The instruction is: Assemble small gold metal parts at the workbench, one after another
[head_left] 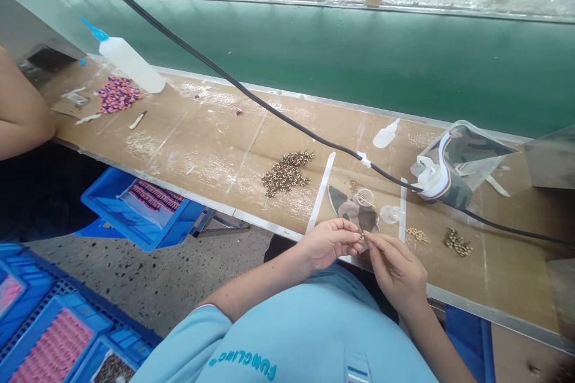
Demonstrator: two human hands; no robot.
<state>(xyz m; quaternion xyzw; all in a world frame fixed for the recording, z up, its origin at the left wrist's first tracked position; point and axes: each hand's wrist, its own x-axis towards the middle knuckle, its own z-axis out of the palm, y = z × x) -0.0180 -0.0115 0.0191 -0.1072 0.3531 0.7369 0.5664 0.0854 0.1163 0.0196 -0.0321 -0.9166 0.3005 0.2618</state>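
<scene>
Close to the table's front edge, my left hand (330,243) is closed in a pinch on a tiny gold-and-brown piece (362,236). My right hand (398,266) meets it there, thumb and forefinger pinched at the same piece; anything else between those fingertips is too small to tell. Just beyond the hands lies a camouflage cloth (353,210) with a small clear round cup (363,197) on it. A clear round lid or dish (392,213) is right of the cloth. Small beige pieces (417,234) and a little heap of brown-gold pieces (457,242) lie to the right.
A larger heap of brown-gold pieces (287,173) lies left of a white tape strip (321,192). A black cable (233,81) hangs across the view. At the right sits a camouflage bundle (453,188); a glue-type bottle (132,64) lies far left, near another person's arm (22,108).
</scene>
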